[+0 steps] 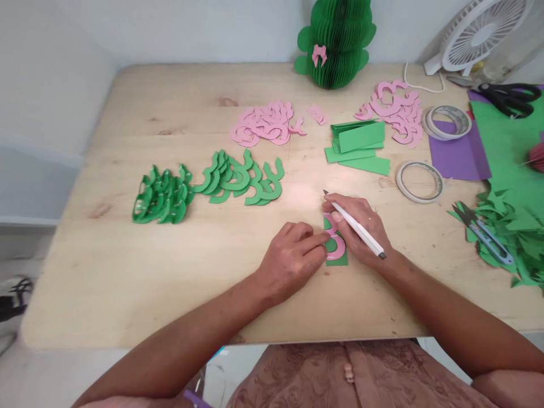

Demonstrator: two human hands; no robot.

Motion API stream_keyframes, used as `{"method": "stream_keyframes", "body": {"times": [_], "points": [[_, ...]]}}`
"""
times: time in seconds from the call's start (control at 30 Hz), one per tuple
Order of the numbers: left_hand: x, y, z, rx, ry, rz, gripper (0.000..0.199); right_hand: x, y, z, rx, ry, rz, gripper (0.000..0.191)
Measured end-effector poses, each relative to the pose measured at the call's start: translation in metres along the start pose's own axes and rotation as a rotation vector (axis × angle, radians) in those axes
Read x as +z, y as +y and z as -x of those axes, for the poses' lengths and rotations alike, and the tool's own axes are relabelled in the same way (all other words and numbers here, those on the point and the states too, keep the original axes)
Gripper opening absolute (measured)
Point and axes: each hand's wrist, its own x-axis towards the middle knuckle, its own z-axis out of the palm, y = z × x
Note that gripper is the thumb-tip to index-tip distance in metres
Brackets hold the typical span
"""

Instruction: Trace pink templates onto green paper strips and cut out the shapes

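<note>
A pink curved paper cutout [339,247] lies on a green paper strip [338,262] near the table's front edge. My left hand [293,258] presses on the cutout from the left, its index finger stretched out and the other fingers bent. On the right side, my right hand [361,226] holds a white pen [359,228], with its dark tip pointing up and away from me. That hand also rests against the upper part of the strip and cutout. Beyond the hands lies a pile of green strips [361,139].
Green curved cutouts [238,177] lie left of centre, pink ones [266,124] behind them. Tape rolls [420,181], blue snips [488,238], green scraps [497,209] and black scissors [508,96] are right. A green honeycomb paper piece [340,45] and white fan [483,35] stand at the back.
</note>
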Motion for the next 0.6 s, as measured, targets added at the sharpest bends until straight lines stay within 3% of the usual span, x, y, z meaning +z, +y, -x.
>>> {"method": "stream_keyframes", "body": {"times": [0.17,0.6], "points": [[0.002,-0.0025,-0.0022,0.062,0.052,0.002,0.01,0.0004,0.0002,-0.0004,-0.018,0.017,0.014,0.026],[0.0013,-0.0061,-0.0062,0.125,0.005,0.01,0.011,0.003,0.0053,0.0037,-0.028,0.046,0.049,0.026]]}}
